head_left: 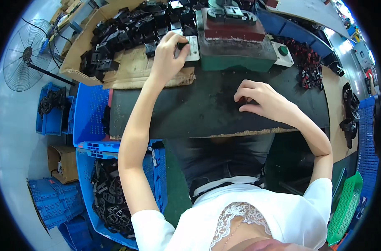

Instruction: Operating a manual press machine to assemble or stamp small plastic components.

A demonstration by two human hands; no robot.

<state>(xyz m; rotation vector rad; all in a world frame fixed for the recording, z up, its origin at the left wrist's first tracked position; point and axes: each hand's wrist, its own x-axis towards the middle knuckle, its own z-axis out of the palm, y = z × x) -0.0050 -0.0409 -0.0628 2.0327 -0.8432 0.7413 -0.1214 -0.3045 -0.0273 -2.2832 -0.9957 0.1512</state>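
Observation:
My left hand [168,56] is at the white plate [193,48] on the near left of the press-like machine [236,54]. Its fingers and thumb curl round a dark green push button [182,45], mostly covered by them. Over the dark worktop [186,108], my right hand [261,100] is bent in a pinch. Something small and reddish [243,100] shows between its fingertips, too hidden to name. The machine has a dark red block [234,31] with a metal fixture [232,16] on top. A green button [283,50] sits on the right-hand plate, untouched.
A carton [84,46] of black plastic parts [136,27] stands at the far left. Small red and black parts [309,62] are heaped at the right. Blue crates [86,188] with black pieces stand left of me. A fan [27,54] and green basket [345,209] flank the scene.

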